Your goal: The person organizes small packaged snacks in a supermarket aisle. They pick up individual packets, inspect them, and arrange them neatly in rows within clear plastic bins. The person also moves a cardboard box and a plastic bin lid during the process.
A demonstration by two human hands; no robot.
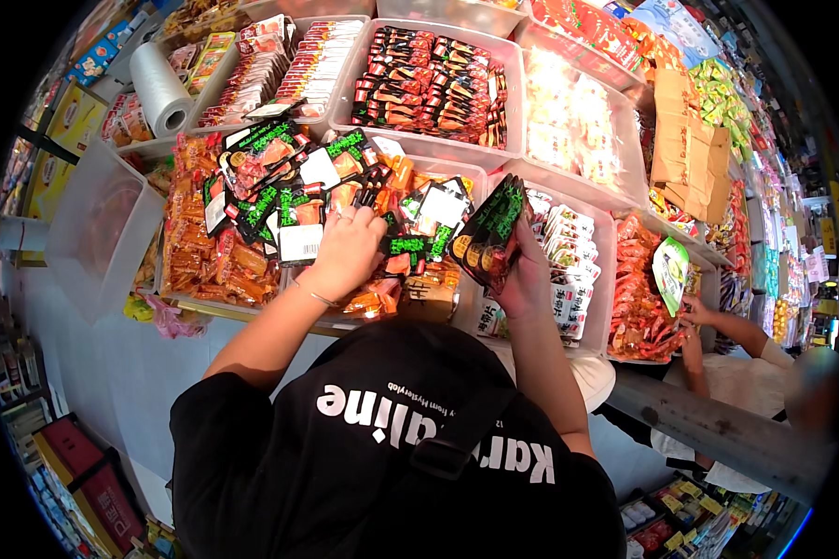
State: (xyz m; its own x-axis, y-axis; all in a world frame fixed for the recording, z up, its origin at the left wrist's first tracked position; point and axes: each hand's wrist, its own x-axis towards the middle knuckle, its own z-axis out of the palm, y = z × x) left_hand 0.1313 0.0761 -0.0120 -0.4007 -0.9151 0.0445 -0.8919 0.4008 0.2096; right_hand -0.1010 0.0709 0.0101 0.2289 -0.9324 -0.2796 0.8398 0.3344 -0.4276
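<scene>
My right hand [528,272] grips a small stack of black snack packets [491,230] with green print, held upright over the edge of a bin of white packets [572,279]. My left hand [349,244] rests on a loose heap of similar black packets [259,164], its fingers bent over them; whether it grips one cannot be told. The heap lies across bins of orange-wrapped snacks [210,258]. Some of its packets show a white back, one with a printed code [300,242] beside my left hand.
Behind the heap stands a clear plastic bin [430,84] of neatly rowed packets. A plastic bag roll [161,91] lies at the back left, above an empty tilted bin [98,223]. At right, another person's hands [692,318] hold a green packet [671,272] over red-wrapped snacks [636,300].
</scene>
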